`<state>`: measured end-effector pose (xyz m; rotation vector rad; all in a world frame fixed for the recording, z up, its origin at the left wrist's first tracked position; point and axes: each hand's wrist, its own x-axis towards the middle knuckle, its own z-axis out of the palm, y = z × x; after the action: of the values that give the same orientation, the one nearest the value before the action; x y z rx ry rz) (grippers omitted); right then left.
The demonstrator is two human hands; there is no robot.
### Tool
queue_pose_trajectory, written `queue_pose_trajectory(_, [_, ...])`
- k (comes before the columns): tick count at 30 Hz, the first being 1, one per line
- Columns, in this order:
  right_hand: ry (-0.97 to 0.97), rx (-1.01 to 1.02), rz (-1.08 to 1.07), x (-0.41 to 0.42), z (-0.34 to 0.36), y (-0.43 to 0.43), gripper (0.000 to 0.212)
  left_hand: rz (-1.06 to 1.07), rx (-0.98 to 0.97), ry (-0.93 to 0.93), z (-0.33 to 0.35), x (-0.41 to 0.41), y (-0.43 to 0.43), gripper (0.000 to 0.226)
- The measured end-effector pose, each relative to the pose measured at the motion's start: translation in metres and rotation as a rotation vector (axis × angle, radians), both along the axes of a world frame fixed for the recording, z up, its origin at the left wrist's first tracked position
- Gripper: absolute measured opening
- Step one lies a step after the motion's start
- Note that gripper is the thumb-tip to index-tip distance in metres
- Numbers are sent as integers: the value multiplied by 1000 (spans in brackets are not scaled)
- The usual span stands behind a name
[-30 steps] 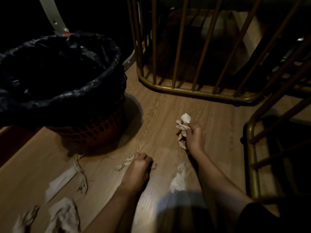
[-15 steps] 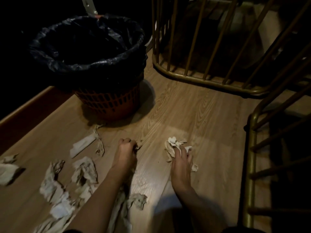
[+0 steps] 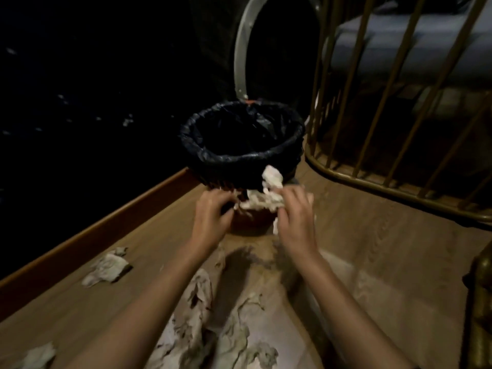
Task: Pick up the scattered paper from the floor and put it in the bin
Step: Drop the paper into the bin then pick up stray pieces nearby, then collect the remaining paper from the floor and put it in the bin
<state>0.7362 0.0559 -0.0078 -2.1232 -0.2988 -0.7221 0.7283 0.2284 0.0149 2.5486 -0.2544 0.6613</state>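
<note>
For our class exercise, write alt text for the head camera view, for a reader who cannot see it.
Two bare hands, left hand and right hand, hold a wad of crumpled paper in front of a black-lined bin. More scattered paper lies on the wooden floor, with a brass railing at the right.

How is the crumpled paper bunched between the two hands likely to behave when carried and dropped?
The crumpled paper looks light and floppy: torn ends droop between the left hand and right hand. Loose bits may fall short of the bin.
</note>
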Motion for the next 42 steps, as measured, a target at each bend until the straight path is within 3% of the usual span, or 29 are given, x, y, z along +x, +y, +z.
queue_pose_trajectory(3, [-92,8,56,42,66,28,33,57,65,-145,68,27,4,12])
queue_pose_trajectory(6, [-32,-26,89,96,101,56,29,134,27,-223,110,69,8,17])
queue_pose_trajectory(8, [36,-90,95,132,107,72,24,181,27,-185,120,98,14,20])
queue_pose_trajectory(12, [338,-365,211,174,92,86,26,125,29,152,106,122,23,38])
queue_pose_trajectory(15, [509,-406,189,172,93,82,29,149,-49,39,94,107,36,37])
queue_pose_trajectory(17, [331,-309,106,154,100,84,29,216,-57,-112,85,87,49,30])
queue_pose_trajectory(19, [43,-183,99,125,99,92,26,254,-80,-146,66,62,63,27])
queue_pose_trajectory(21, [-146,-73,250,92,87,105,21,300,-52,-41,29,37,79,24])
queue_pose_trajectory(24, [-123,-66,533,52,35,126,19,325,-40,284,-38,-4,92,30])
queue_pose_trajectory(26, [41,-189,642,38,-18,142,24,351,-92,523,-79,-34,94,42])
queue_pose_trajectory(29, [472,-535,609,36,-92,154,42,455,-68,817,-125,-70,94,69])
queue_pose_trajectory(32, [706,-786,613,47,-138,148,55,466,-140,958,-146,-90,93,85])
queue_pose_trajectory(35, [658,-815,568,45,-167,144,52,377,-120,966,-156,-101,90,75])
queue_pose_trajectory(39, [300,-673,556,8,-185,135,27,340,29,880,-163,-111,78,44])
queue_pose_trajectory(42, [269,-599,548,-10,-190,123,17,355,-37,799,-161,-122,71,21])
